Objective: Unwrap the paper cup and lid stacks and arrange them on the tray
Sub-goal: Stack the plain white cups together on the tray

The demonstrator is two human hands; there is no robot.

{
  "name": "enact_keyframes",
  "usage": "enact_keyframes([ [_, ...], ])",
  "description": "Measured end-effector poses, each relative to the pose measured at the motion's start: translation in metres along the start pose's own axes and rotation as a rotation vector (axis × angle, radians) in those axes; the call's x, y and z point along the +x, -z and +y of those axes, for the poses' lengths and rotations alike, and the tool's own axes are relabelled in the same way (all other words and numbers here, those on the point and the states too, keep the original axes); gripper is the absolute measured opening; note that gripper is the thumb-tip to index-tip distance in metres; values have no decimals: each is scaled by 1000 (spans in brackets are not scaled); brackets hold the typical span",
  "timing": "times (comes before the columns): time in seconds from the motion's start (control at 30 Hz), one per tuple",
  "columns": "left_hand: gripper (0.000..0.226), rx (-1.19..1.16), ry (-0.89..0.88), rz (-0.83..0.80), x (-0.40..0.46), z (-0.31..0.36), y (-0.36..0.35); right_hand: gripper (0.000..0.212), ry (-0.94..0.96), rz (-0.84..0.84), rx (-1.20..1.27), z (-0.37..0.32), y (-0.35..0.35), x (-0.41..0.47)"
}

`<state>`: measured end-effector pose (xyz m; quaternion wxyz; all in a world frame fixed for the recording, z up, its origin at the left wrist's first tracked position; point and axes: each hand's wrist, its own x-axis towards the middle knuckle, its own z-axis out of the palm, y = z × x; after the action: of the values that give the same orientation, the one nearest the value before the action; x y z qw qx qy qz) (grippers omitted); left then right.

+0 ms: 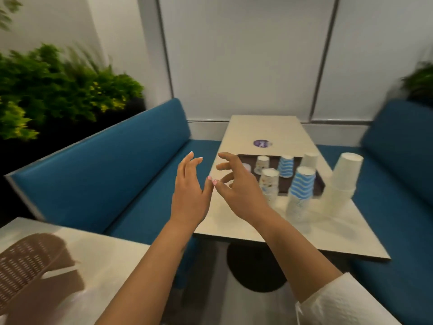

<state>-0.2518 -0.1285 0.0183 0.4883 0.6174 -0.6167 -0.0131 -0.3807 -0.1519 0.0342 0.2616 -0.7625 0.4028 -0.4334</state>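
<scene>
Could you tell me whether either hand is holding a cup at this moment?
No, the left hand and the right hand are both raised with spread fingers, holding nothing, while the cup stacks stand on the table.

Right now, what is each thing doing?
left hand: open, holds nothing
right hand: open, fingers loosely curled, holds nothing
tray: on the table, cups on it
blue striped cup stack: upside down
plain white cup stack: upside down, tilted

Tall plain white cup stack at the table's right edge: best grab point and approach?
Grip the white cup stack around its mid-height wall, coming from the near side. It stands inverted and tapers upward, so the top could lift off alone; the blue-striped stack crowds its left. Fingers should wrap, probably.
</scene>
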Motion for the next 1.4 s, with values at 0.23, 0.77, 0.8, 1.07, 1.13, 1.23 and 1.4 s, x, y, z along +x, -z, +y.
enact_keyframes([
  [0.23,51,-178,-18,-84,11,61,-99,54,-96,95,-98,53,92,1],
  [0.77,57,-432,100,-269,0,158,-272,47,-187,232,-186,167,249,3],
  [0.8,58,-458,108,-285,0,160,-279,47,-186,256,-192,173,256,3],
  [1.07,91,-494,235,-477,-8,150,-339,44,-248,385,-284,223,286,14],
  [1.13,102,-476,265,-537,-9,145,-355,46,-287,379,-309,234,289,19],
  [1.23,116,-444,307,-634,-7,138,-376,53,-364,343,-294,248,290,29],
  [1.4,127,-510,370,-666,3,127,-412,72,-477,211,-290,266,287,51],
])
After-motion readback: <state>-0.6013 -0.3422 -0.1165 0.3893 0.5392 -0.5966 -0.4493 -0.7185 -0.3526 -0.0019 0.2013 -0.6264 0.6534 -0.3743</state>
